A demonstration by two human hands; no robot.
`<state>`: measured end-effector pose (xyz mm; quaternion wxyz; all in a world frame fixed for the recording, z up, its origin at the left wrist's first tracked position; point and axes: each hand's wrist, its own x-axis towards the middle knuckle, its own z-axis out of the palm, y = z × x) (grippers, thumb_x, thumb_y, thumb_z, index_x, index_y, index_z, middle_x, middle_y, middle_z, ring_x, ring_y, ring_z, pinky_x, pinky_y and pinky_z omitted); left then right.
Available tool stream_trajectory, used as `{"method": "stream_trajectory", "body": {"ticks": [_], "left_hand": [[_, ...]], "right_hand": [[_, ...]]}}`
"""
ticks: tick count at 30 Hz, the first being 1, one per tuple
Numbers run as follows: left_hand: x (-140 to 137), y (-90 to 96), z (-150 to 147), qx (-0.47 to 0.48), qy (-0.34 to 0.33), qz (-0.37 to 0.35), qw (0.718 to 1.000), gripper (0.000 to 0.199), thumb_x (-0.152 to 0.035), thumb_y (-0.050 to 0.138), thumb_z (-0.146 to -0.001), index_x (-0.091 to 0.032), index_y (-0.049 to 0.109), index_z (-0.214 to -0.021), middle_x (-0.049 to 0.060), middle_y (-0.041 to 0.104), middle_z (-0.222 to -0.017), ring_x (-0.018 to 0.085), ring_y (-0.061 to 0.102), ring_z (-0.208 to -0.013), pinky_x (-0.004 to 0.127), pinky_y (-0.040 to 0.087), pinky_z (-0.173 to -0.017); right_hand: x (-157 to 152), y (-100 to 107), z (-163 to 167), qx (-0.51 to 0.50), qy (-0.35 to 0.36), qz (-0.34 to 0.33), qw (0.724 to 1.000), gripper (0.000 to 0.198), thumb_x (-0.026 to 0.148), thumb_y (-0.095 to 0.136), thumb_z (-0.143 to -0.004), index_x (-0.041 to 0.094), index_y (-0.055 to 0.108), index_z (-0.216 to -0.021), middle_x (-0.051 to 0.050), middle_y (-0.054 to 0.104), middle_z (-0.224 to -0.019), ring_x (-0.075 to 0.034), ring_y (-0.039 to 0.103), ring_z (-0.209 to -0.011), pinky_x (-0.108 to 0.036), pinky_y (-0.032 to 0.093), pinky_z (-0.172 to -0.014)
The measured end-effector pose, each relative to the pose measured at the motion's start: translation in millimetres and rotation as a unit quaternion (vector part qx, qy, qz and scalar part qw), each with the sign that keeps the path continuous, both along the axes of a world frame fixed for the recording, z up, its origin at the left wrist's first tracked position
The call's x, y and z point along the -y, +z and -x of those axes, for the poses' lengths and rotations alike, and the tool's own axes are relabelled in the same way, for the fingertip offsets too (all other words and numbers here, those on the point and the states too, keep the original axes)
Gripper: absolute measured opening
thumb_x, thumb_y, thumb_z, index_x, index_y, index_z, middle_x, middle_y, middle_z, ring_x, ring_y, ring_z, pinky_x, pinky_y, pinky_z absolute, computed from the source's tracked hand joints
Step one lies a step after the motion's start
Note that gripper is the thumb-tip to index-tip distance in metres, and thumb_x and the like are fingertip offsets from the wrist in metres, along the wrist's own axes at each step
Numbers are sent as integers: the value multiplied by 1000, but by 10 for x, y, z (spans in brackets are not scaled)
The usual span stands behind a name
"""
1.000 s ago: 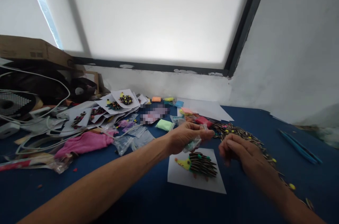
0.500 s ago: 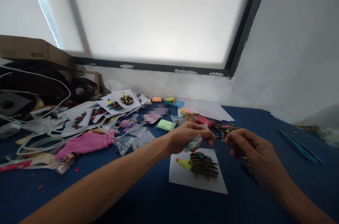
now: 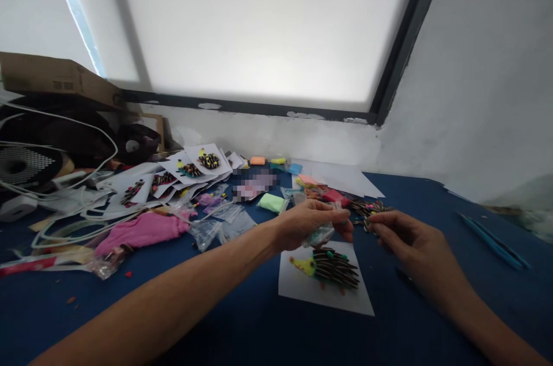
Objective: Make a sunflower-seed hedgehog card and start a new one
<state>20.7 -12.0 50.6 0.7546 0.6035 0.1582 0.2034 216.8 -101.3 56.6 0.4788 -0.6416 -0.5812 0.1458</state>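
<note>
Closed around a small clear plastic bag (image 3: 320, 236) with something greenish in it is my left hand (image 3: 313, 221). Below it lies a white sheet (image 3: 298, 288) bearing a hedgehog (image 3: 334, 268) with a yellow clay face, dark striped seed spines and green dots. To the right, my right hand (image 3: 406, 236) is raised with thumb and index finger pinched together; whatever sits between the tips is too small to make out. Just behind those fingertips is a pile of striped seeds (image 3: 367, 206). A red clay pack (image 3: 336, 197) lies behind my left hand.
Several finished hedgehog sheets (image 3: 203, 161) are stacked at the back left. Nearer are a pink cloth (image 3: 140, 232), white cables (image 3: 47, 233) and empty plastic bags (image 3: 233, 222). A light green clay pack (image 3: 272, 203) lies mid-table. Blue tweezers (image 3: 495, 242) rest at the right.
My right fingertips have come slightly closer together and a little left. My left hand keeps its hold on the bag. The whole view has shifted slightly.
</note>
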Motion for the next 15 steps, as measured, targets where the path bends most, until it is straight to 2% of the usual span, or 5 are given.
{"method": "stream_trajectory", "body": {"ticks": [4, 7, 9, 12, 15], "left_hand": [[21, -24, -24, -18, 2, 2, 1000, 44, -53, 60, -88, -13, 64, -69, 2, 60, -64, 7, 45, -49, 22, 30, -46], [64, -10, -36, -10, -1, -42, 999, 42, -50, 61, -88, -13, 66, -70, 3, 65, -72, 10, 57, -70, 23, 42, -66], [90, 2, -42, -13, 2, -64, 998, 40, -51, 66, -85, -13, 67, -71, 3, 66, -77, 12, 59, -82, 24, 43, -79], [113, 19, -51, -39, 2, -55, 998, 41, -55, 72, -77, -14, 69, -74, 1, 63, -75, 12, 57, -76, 25, 43, -77], [130, 37, -53, -52, 0, -69, 996, 40, -54, 67, -83, -15, 71, -79, 2, 65, -80, 13, 58, -80, 27, 44, -82]], "right_hand": [[32, -9, 48, 13, 30, 8, 999, 32, 52, 65, -74, 21, 70, -83, -2, 66, -60, -19, 61, -54, -30, 50, -49], [71, -19, 115, 12, 74, 21, 997, 35, 54, 65, -77, 22, 70, -89, -3, 70, -70, -20, 67, -65, -31, 54, -59], [98, -34, 157, 8, 107, 36, 994, 36, 54, 65, -79, 23, 68, -98, -4, 73, -84, -22, 70, -78, -34, 57, -70], [125, -55, 188, -4, 130, 59, 990, 37, 52, 67, -79, 25, 65, -104, -4, 73, -92, -24, 70, -85, -36, 57, -75], [137, -51, 189, 0, 130, 67, 989, 37, 51, 68, -79, 25, 64, -105, -4, 72, -94, -24, 70, -87, -36, 57, -75]]}}
